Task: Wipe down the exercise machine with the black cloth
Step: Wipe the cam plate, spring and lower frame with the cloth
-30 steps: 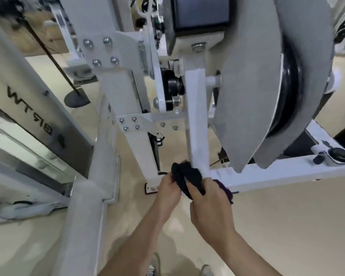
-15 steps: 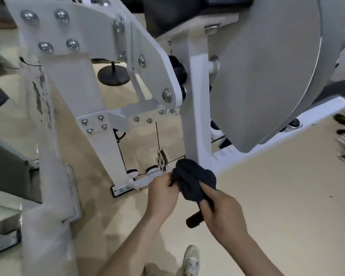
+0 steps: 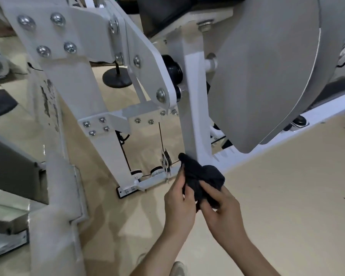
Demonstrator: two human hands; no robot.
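Note:
The white exercise machine [image 3: 194,100] fills the upper view, with bolted plates and a large grey shroud [image 3: 267,66] on the right. A bunched black cloth [image 3: 199,176] sits at the foot of the machine's upright white post, its top corner touching the post. My left hand [image 3: 179,204] grips the cloth from the left. My right hand [image 3: 221,210] pinches its lower right part. Both forearms come up from the bottom edge.
A thin cable and small pulleys [image 3: 165,162] lie just left of the cloth. A white base beam [image 3: 287,124] runs off to the right. A grey frame post [image 3: 54,196] stands at the left. Beige floor [image 3: 287,206] spreads to the right. A shoe [image 3: 178,268] shows below.
The cloth and both hands have slid from the lower part of the post down to its foot. My view has dropped lower and closer. My right hand has shifted its grip under the cloth.

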